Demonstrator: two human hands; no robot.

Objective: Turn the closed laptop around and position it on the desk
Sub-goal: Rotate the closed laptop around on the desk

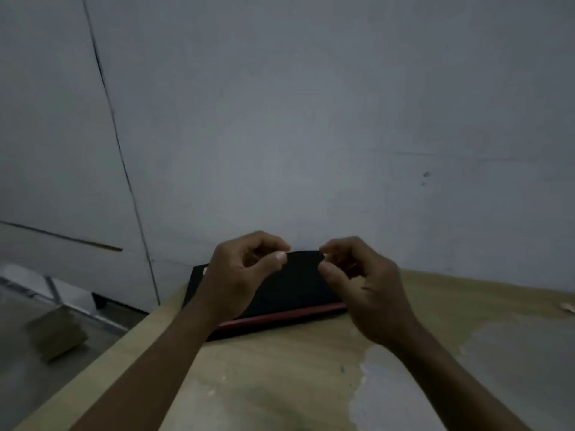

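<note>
Laptop (295,281) closed on desk (280,368) | hands (236,275) hide its far corners

Laptop (298,284) corners behind both hands

One head-worn view looks forward and down, close over the desk (280,368) toward the wall (311,119).
</note>
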